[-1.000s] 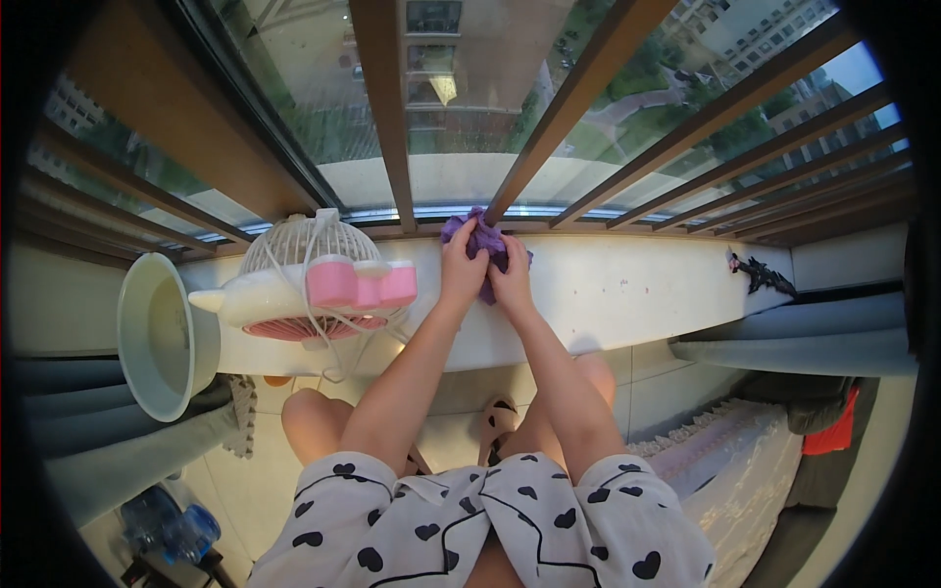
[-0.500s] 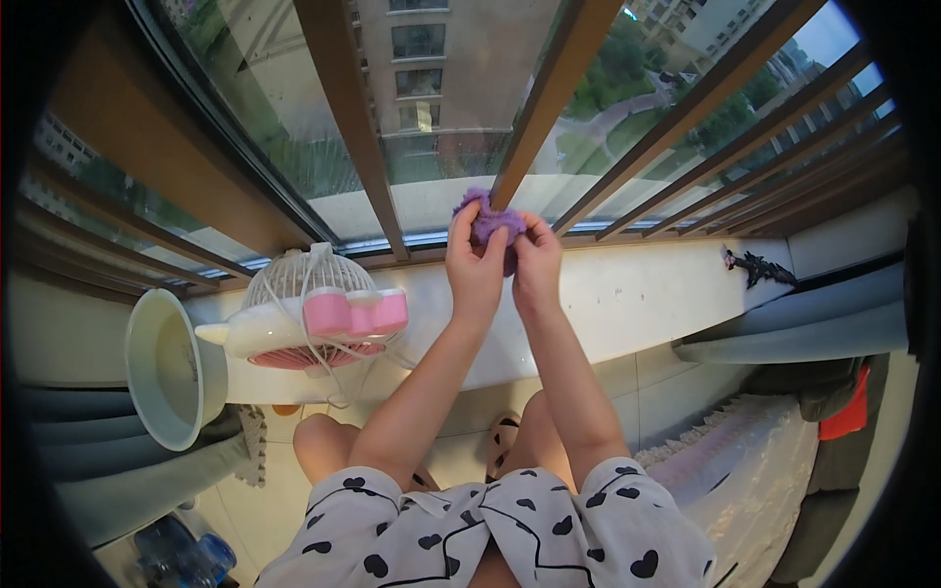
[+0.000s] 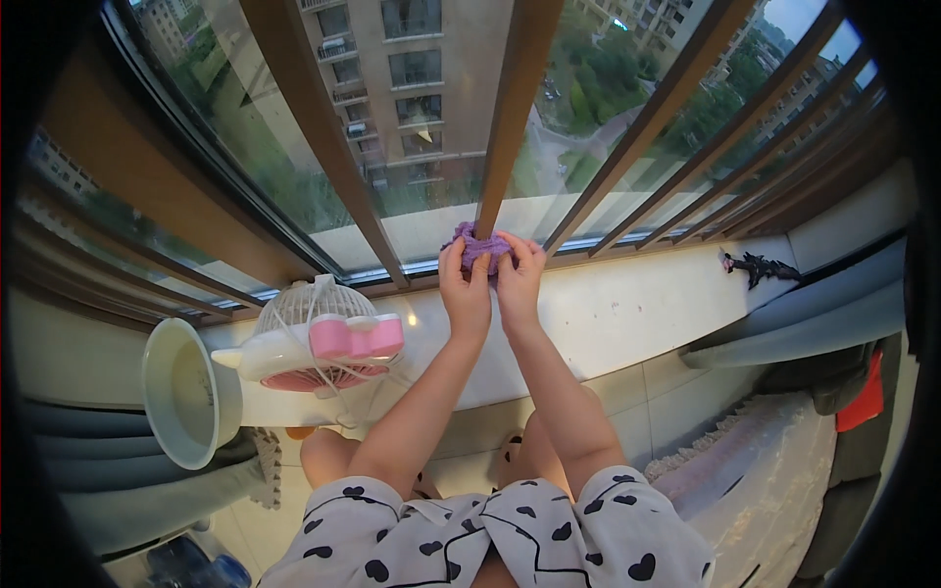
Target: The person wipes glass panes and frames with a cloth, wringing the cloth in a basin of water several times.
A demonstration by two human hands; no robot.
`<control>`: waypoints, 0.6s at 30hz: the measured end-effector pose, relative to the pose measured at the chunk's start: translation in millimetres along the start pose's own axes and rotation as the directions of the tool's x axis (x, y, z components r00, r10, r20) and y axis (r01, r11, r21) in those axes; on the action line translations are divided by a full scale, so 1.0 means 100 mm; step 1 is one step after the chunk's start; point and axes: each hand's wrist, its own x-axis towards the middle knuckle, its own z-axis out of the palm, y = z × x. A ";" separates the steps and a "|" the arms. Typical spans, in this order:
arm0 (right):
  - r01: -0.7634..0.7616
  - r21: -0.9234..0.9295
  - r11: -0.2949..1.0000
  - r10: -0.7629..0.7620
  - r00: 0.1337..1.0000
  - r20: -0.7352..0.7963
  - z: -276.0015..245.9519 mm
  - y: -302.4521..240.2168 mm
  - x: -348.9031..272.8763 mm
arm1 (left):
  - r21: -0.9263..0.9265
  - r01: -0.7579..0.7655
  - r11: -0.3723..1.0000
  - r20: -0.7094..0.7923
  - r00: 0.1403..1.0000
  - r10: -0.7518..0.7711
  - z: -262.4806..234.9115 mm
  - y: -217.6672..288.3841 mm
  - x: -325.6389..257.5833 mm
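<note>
A crumpled purple cloth is wrapped around the lower end of a brown window bar. On its left side my left hand grips it, fingers bent and thumb pressed in. My right hand pinches the cloth from the right side of the bar. Both hands are close together above the white window sill. The part of the cloth behind the bar is hidden.
Left on the sill stands a white and pink fan with a loose cord. Beside it is a pale basin. A small black toy gun lies at the sill's right end, near grey curtains.
Both hands and the cloth have gone lower along the bar, to near its foot. The view has shifted slightly, showing more of the buildings outside.
</note>
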 end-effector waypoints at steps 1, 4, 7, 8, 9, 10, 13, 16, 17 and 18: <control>0.014 0.008 1.000 -0.014 1.000 -0.005 0.04 -0.04 -0.02 | -0.005 -0.016 1.000 0.004 1.000 0.016 -0.01 0.00 0.00; -0.319 0.426 0.846 0.328 0.943 0.055 0.07 -0.27 -0.04 | 0.585 -0.125 0.802 0.066 0.992 0.106 -0.07 0.15 0.02; -0.189 0.548 0.815 0.174 0.981 0.080 0.00 -0.77 0.04 | 0.071 -0.061 0.996 -0.041 0.997 0.064 0.14 0.58 0.14; -0.129 0.535 0.835 0.096 0.991 0.090 -0.04 -1.10 0.05 | 0.072 -0.114 0.991 -0.023 0.993 0.116 0.17 0.88 0.21; -0.121 0.546 0.829 0.080 0.992 0.098 -0.04 -1.41 0.07 | 0.075 -0.133 0.988 -0.031 0.990 0.136 0.17 1.16 0.28; -0.040 0.553 0.832 -0.016 0.995 0.095 -0.12 -1.72 0.12 | 0.037 -0.179 0.983 -0.024 0.983 0.180 0.27 1.46 0.33; 0.158 0.571 0.806 -0.250 0.965 0.085 -0.12 -2.40 0.29 | -0.033 -0.318 0.947 -0.045 0.947 0.317 0.38 2.13 0.61; 0.279 0.585 0.761 -0.397 0.914 0.081 -0.17 -3.00 0.45 | -0.113 -0.417 0.902 -0.039 0.909 0.415 0.46 2.72 0.88; 0.274 0.600 0.752 -0.412 0.906 0.102 -0.18 -3.14 0.51 | -0.149 -0.429 0.891 -0.015 0.902 0.432 0.48 2.86 0.97; 0.352 0.592 0.725 -0.468 0.883 0.048 -0.16 -3.26 0.57 | -0.155 -0.449 0.880 -0.037 0.893 0.449 0.51 3.01 1.07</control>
